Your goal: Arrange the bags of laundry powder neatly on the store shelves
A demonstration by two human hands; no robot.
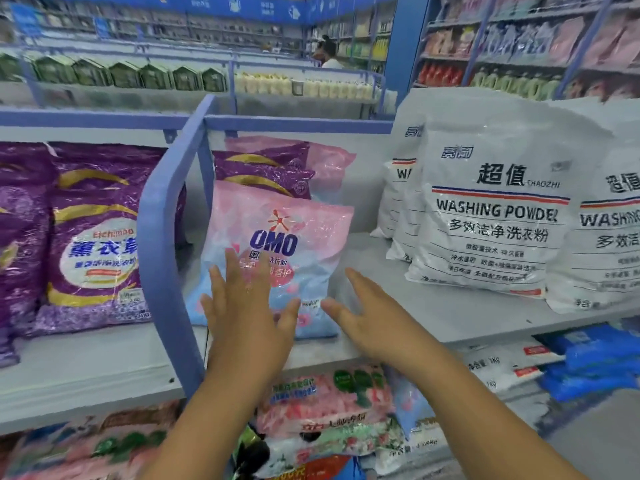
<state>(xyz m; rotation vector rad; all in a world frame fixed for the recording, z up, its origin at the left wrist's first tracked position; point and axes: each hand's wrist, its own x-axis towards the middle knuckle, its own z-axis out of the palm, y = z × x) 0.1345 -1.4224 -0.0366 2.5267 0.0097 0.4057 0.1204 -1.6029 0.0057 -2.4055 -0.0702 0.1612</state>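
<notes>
On the grey metal store shelf (433,306), just right of the blue metal divider rail (162,216), a pink-and-blue plastic OMO laundry powder bag (277,244) stands upright, leaning slightly back against the purple and pink bags (266,168) stacked behind it. The left hand (242,303) is spread flat with straight fingers in front of the lower half of that bag, its fingertips overlapping the printed front; whether they press the plastic or hover just off it cannot be told. The right hand (367,313) is also wide open, fingers relaxed and holding nothing, just beside the bag's lower right corner, the thumb pointing toward it. To the left of the divider stand purple lavender-print powder bags (93,237). To the right, well apart from the hands, large white washing powder sacks (491,216) stand upright on the same shelf. On the shelf below lie pink floral bags (325,400) and blue packets (595,362).
</notes>
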